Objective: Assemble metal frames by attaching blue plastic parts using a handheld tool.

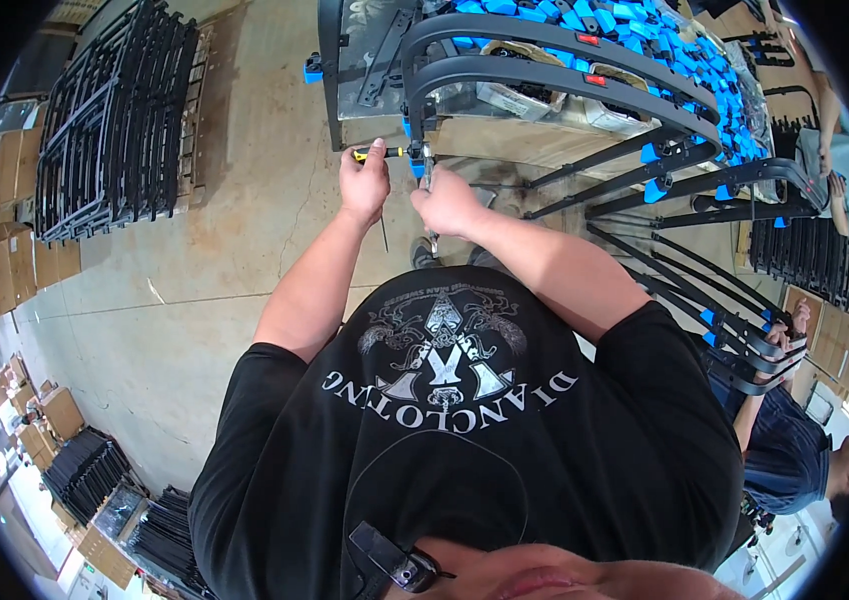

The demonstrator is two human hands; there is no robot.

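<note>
My left hand (365,185) is closed round a yellow-and-black screwdriver (363,155), which points right at the lower end of a black tubular frame (490,68). A thin dark rod hangs below that hand; I cannot tell what it belongs to. My right hand (448,204) grips a silver wrench (429,172) just beside the same frame end, its upper tip close to the joint. Fingers hide much of both tools. A blue plastic piece (418,170) sits on the frame end, between the hands.
Many blue plastic parts (635,25) and open boxes (520,95) of hardware cover the bench ahead. More black frames (685,165) lean at right, where two other people stand. Stacked black racks (110,120) stand on the left, with cardboard boxes (10,265) beyond.
</note>
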